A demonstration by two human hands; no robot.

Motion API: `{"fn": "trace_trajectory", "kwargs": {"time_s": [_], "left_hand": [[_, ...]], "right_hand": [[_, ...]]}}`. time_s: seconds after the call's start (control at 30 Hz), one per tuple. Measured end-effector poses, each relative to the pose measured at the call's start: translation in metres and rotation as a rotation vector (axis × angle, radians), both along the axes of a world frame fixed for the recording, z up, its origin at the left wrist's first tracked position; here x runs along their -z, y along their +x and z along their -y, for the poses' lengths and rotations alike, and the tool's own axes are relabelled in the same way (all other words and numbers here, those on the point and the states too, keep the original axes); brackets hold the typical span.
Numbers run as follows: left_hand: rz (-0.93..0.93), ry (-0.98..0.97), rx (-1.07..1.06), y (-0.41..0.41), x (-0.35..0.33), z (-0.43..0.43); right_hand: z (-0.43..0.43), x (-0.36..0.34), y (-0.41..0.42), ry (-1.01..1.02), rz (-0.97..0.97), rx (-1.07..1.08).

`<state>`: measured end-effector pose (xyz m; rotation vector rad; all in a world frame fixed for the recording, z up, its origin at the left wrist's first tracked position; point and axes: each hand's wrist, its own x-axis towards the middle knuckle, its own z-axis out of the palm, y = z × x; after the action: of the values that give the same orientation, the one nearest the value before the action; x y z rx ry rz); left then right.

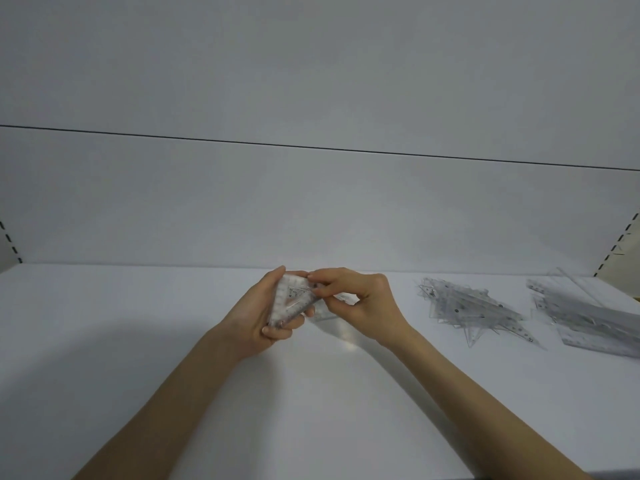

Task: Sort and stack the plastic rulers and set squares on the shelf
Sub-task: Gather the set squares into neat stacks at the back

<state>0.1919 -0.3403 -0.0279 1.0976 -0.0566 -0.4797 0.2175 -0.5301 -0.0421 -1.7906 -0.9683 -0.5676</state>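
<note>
My left hand [258, 315] grips a small stack of clear plastic set squares [289, 303], held tilted above the white shelf [173, 341]. My right hand [363, 304] pinches the upper right edge of the same stack with thumb and fingertips. A clear piece [327, 311] lies on the shelf just under my right hand; its shape is hard to tell. To the right lies a loose heap of clear set squares [464, 308]. Further right sits a pile of clear straight rulers [588, 323].
The shelf's white back panel [311, 209] rises behind my hands. Slotted uprights stand at the far left [10, 240] and far right [620, 244]. The rulers' pile runs off the frame's right edge.
</note>
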Motion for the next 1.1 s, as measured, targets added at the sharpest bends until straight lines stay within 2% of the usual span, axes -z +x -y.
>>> {"fn": "trace_trajectory", "kwargs": {"time_s": [0.27, 0.53, 0.77, 1.0, 1.1], "left_hand": [[0.063, 0.129, -0.039, -0.001, 0.003, 0.002], [0.086, 0.113, -0.013, 0.001, 0.005, 0.000], [0.143, 0.183, -0.060, 0.002, 0.004, 0.002], [0.179, 0.194, -0.124, 0.003, 0.006, 0.003], [0.185, 0.195, -0.111, 0.002, 0.007, 0.004]], "right_hand": [[0.002, 0.004, 0.005, -0.121, 0.238, 0.055], [0.003, 0.007, 0.008, -0.157, 0.335, 0.120], [0.006, 0.003, 0.004, -0.042, 0.132, 0.153], [0.004, -0.011, -0.010, 0.136, -0.419, 0.070], [-0.001, -0.014, -0.011, 0.084, -0.506, 0.100]]}}
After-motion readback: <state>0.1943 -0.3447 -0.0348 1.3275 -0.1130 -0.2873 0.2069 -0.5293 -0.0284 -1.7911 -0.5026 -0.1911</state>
